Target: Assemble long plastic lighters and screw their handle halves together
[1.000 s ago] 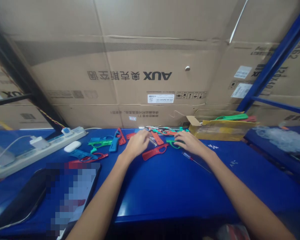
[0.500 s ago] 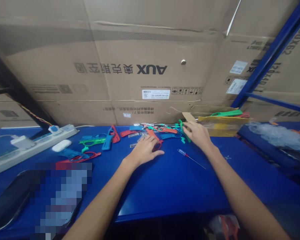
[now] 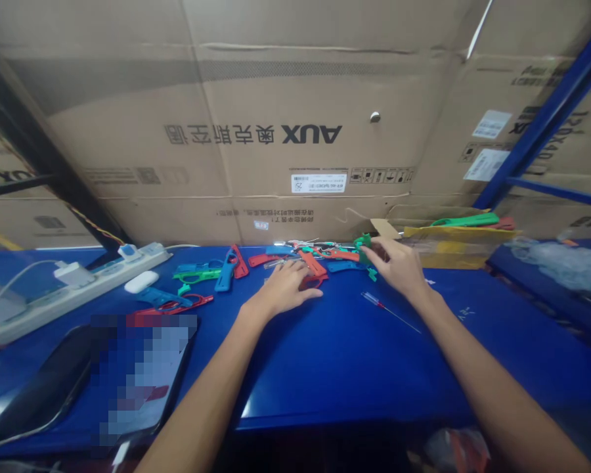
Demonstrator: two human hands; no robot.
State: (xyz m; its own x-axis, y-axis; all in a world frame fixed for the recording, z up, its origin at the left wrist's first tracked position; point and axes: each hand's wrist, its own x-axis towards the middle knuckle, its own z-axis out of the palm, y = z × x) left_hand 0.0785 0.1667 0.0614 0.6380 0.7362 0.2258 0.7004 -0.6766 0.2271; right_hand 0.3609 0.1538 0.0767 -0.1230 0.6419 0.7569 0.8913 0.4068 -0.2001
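Note:
My left hand (image 3: 286, 289) lies with fingers stretched out over the near side of the pile, partly covering a red plastic casing (image 3: 311, 282). Its thumb points right, apart from the fingers. At the pile's right end, my right hand (image 3: 398, 266) has thumb and fingers closed on a green plastic casing (image 3: 363, 243), mostly hidden behind the fingers. Between the hands are an orange-red casing (image 3: 314, 263) and a blue casing (image 3: 345, 266). Below the right hand rests a thin screwdriver (image 3: 374, 300) with a clear handle.
More casings, including a blue one (image 3: 225, 272), lie at left beside a white power strip (image 3: 103, 279). A tablet (image 3: 172, 368) is front left. A yellow-taped carton (image 3: 448, 246) with green and red casings stands back right. Cardboard (image 3: 256, 85) walls the back.
My right hand has lifted the green casing from beside the red one and moved it right and back. My left hand has shifted right and come down over the red casing.

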